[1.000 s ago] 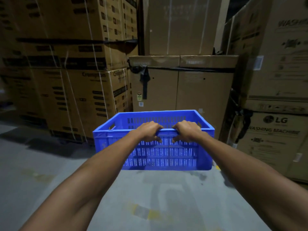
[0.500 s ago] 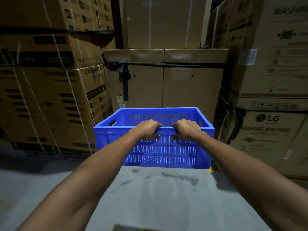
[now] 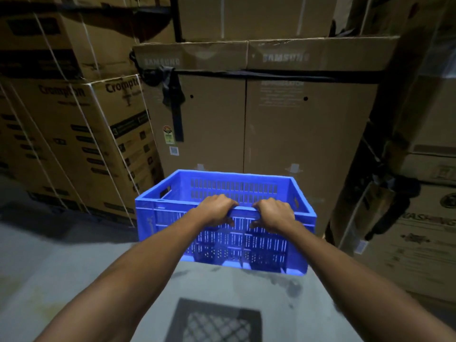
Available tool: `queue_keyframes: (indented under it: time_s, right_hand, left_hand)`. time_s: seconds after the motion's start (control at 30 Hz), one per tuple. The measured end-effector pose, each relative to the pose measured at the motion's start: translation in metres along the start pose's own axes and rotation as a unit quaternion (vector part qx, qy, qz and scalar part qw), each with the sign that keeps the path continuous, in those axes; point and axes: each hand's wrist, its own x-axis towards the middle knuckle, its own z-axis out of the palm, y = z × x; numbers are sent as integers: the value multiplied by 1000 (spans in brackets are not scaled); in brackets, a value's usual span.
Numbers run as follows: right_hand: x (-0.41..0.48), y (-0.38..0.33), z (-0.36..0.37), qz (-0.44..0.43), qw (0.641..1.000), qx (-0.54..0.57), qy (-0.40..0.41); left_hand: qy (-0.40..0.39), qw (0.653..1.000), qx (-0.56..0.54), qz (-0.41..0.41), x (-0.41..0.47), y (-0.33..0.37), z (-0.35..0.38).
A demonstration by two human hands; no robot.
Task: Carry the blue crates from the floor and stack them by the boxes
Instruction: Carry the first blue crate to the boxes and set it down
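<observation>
Both hands curl over the near rim of the blue crate, side by side: the left hand and the right hand each grip its top edge. The crate hangs clear of the floor in the centre of the frame, close before the stacked cardboard boxes. A grate lies at bottom centre.

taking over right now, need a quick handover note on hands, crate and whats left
Left hand: grips the crate by its near rim.
Right hand: grips the same rim, beside the left.
Crate: held off the floor, just in front of the boxes.
Done: crate lifted and close to the boxes.
Left: set it down by the boxes. No stack or other crates in view.
</observation>
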Motion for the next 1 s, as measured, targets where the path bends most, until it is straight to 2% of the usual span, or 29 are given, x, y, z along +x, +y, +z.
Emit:
queue_keyframes:
  time_s: [0.17, 0.3, 0.53, 0.77, 1.0]
  right_hand:
    - [64, 25, 44, -10, 1000, -1, 10]
    - [114, 34, 118, -19, 999, -18, 40]
    - [168, 43, 375, -17, 996, -21, 80]
    - [187, 61, 645, -7, 997, 6, 78]
    - [200, 92, 814, -3, 997, -7, 78]
  left_hand:
    - [12, 1000, 21, -9, 64, -31, 40]
    - [58, 998, 39, -7, 108, -66, 117]
    - [80, 993, 80, 15, 172, -127, 364]
    - [40, 993, 103, 32, 213, -148, 610]
    - [35, 993, 103, 42, 251, -150, 785]
